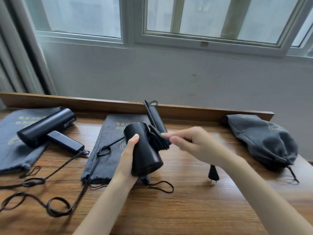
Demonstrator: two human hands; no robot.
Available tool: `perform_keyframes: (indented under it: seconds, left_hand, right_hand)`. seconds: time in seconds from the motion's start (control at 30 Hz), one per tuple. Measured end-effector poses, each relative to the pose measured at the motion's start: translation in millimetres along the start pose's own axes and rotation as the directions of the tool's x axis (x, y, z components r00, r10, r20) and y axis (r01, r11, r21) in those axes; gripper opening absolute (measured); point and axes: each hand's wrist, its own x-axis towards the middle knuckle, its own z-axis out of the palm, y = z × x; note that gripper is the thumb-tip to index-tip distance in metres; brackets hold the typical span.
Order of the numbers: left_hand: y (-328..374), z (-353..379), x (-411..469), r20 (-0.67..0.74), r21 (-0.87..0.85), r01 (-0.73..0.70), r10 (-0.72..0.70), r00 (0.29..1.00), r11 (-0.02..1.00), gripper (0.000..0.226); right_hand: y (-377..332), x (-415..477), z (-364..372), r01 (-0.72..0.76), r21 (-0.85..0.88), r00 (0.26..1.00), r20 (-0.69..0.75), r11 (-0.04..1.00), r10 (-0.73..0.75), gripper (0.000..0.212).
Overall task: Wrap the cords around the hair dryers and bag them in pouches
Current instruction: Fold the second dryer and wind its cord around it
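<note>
Table [186, 209]: wooden, carrying everything, running under a window.
Full pouch [264, 141]: lying far right, drawstring pulled tight.
Flat pouches: one lying left [10, 143], one centre [108, 141].
Spare hair dryer [45, 127]: resting on the left pouch, loose cord [57, 168] looping over the table.
Held hair dryer [144, 150]: hovering above the centre pouch.
Left hand [128, 160]: gripping its barrel.
Right hand [191, 143]: blurred, fingers curling on the wrapped cord [159, 139] at the handle.
Plug [213, 173]: dangling under the right wrist.

Likely a home room, wooden desk [186, 209], sliding window [211, 19], plain wall [152, 73]
</note>
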Motion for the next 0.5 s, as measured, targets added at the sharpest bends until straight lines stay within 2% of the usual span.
perform_keyframes:
  seconds: [0.07, 0.2, 0.3, 0.37, 0.5]
  left_hand:
    - [0.9, -1.5, 0.4, 0.024, -0.128, -0.060, 0.063, 0.998, 0.990, 0.053]
    - [6.6, -9.1, 3.7, 0.029, -0.273, -0.096, 0.108, 0.994, 0.957, 0.051]
    - [6.7, -9.7, 3.9, 0.105, -0.361, -0.105, 0.153, 0.983, 0.927, 0.049]
    - [6.3, -10.8, 3.6, 0.160, -0.351, -0.106, 0.171, 0.972, 0.930, 0.050]
    - [7.4, -13.7, 1.5, 0.316, -0.225, -0.076, 0.146, 0.937, 0.971, 0.062]
  right_hand:
    - [-2.9, -2.8, 19.0, 0.028, -0.002, 0.991, 0.130, 1.000, -0.028, 0.032]
    - [9.3, -2.3, 28.7, -0.032, 0.065, 0.998, 0.059, 0.997, 0.028, 0.024]
    - [16.9, -0.5, 30.5, -0.135, 0.167, 0.974, 0.201, 0.977, 0.101, 0.032]
    - [22.7, 0.2, 30.1, -0.163, 0.180, 0.965, 0.233, 0.970, 0.119, 0.032]
    - [41.1, 1.7, 18.1, -0.212, 0.167, 0.969, 0.165, 0.963, 0.184, 0.033]
